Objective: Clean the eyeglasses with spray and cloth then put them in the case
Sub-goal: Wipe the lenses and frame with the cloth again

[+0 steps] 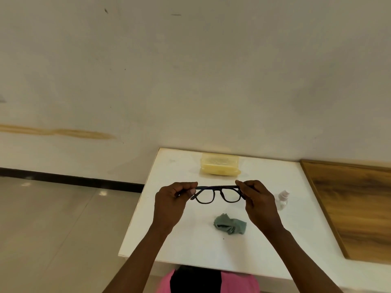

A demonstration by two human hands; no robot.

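- Two hands hold the glasses in the air above the table, one at each end of the frame, lenses hanging downward.
- The left hand pinches the frame's left corner near the hinge, its fingers curled over the top bar with the thumb beneath.
- The right hand grips the right corner the same way, fingers clamped on the frame.
- The glasses look light, thin and stiff; I judge them fragile at the hinges and bridge, and easy to smudge or scratch on the lenses.
- Best hold is where the hands are now: on the frame's ends or the temples, never on the lenses, and without twisting the two ends against each other.
- The case, yellowish and translucent, lies at 12 o'clock from the glasses, near the table's far edge. It appears closed; what it holds cannot be made out.
- The spray, a small clear bottle with a pale cap, stands at 3 o'clock, just beyond the right hand. Its liquid level cannot be told.
- The cloth, grey-green, soft and crumpled, lies at 6 o'clock on the table, below the glasses and apart from them.
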